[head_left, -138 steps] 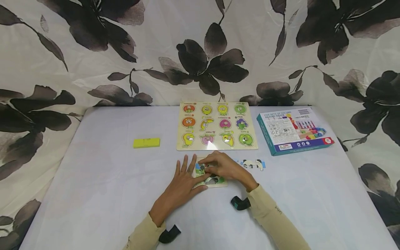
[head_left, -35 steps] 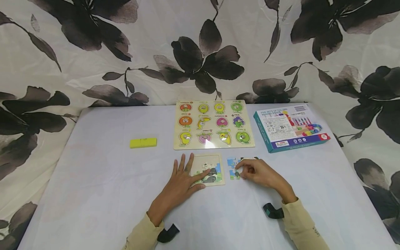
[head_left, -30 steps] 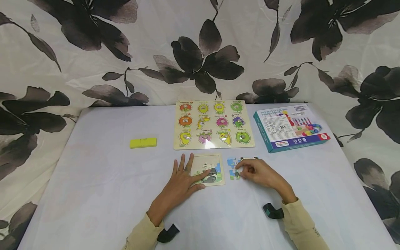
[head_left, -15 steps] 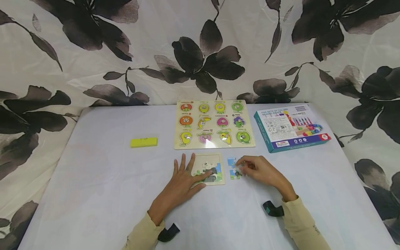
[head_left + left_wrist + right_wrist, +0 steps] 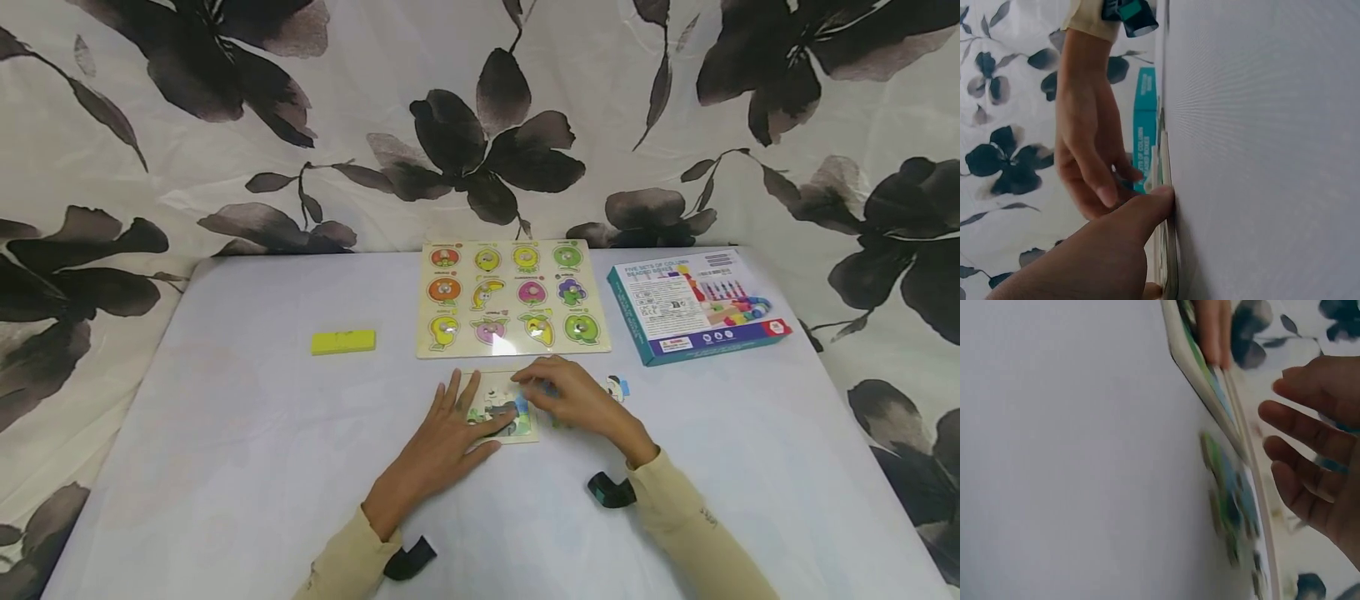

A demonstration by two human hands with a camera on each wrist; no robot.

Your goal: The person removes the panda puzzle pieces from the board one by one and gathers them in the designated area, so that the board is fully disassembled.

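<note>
Left grip (image 5: 442,429) splays on puzzle (image 5: 492,382); right grip (image 5: 573,397), hold unclear, masks pieces (image 5: 1230,503) its wrist view shows

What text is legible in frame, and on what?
"FIVE SETS OF COLUMN": top of the box; second line blurred.
"OF COLUMN" / "BEADED BOXES": the box's teal side, left wrist view; start unclear.
Too small or blurred: the box's fine print and red badge, fruit board captions, yellow block marks, right sleeve print.

Left hand (image 5: 441,433) splayed, right hand (image 5: 576,398) bent
</note>
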